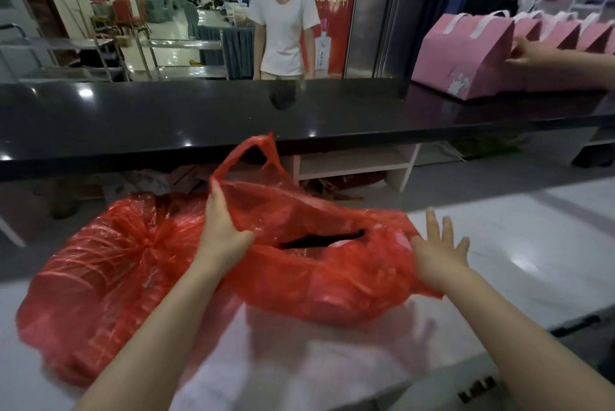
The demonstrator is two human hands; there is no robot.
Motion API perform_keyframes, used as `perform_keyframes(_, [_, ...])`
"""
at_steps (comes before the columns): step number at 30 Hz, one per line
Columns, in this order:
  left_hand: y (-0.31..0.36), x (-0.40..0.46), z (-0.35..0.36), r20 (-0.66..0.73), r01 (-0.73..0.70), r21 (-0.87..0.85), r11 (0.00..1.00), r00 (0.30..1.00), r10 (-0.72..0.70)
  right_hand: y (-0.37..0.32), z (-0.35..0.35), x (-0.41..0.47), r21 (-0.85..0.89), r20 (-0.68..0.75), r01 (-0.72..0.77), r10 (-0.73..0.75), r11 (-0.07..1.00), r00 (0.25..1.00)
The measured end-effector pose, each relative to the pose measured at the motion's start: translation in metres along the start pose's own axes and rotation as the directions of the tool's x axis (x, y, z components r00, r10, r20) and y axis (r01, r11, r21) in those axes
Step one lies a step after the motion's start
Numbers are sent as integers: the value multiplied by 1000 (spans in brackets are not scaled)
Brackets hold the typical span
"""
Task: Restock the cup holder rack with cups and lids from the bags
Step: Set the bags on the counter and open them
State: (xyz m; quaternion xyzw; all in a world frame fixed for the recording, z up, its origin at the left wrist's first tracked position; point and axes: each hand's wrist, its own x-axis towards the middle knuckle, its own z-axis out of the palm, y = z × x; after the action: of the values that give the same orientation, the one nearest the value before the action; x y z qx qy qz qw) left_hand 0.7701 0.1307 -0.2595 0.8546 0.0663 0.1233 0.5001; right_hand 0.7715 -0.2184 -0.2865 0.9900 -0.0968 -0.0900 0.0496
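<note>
The contents of the two red plastic bags are hard to make out: through the thin film of the left bag [100, 287] only ribbed, stacked round shapes show, and the right bag [319, 264] gives just a dark slit of an opening with a pale patch near its right end. Whether these are cups or lids cannot be told. The cup holder rack is nowhere in view, and both forearms are cut off by the bottom edge.

The left hand [221, 227] pinches the upper edge of the right bag, thumb on the near side and fingers over the far side, just below the looped handle that stands up. The right hand [439, 251] lies at the bag's right end, fingers straight and spread — the thumb touches the film, and it grips nothing. The left bag lies just left of the left forearm, its neck bunched into a knot.

Both bags rest on a pale, glossy white worktop [499, 244]. The film is crinkled, translucent and shiny. Beyond runs a black polished counter [199, 117], with pink paper gift bags [466, 54] on its right end — another person's hand [529, 56] touches one.
</note>
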Motion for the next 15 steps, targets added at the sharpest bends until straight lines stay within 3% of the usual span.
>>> perform_keyframes(3, [-14,26,-14,14,111,128,985,993,-114,19,-4,23,-22,53,32,-31,999,998])
perform_keyframes(6, [-16,33,-14,164,74,310,948,978,-130,13,-13,40,131,3,218,-220,967,975])
perform_keyframes(7, [-13,32,-12,157,25,363,932,984,-87,7,-17,42,187,-63,312,-306,931,950])
perform_keyframes(9, [-2,27,-6,53,-182,458,870,983,178,-4,-26,41,269,-278,498,-429,824,859])
perform_keyframes(11, [17,23,-3,26,-468,474,745,854,520,-12,-30,39,285,-509,610,-422,740,750])
perform_keyframes(12, [28,21,0,92,-609,436,663,763,640,-15,-30,38,258,-616,642,-389,722,685])
perform_keyframes(14, [45,20,13,345,-823,307,478,564,750,-22,-32,39,208,-733,699,-364,684,574])
perform_keyframes(15, [50,21,22,486,-875,257,410,484,728,-26,-33,41,175,-747,740,-402,649,530])
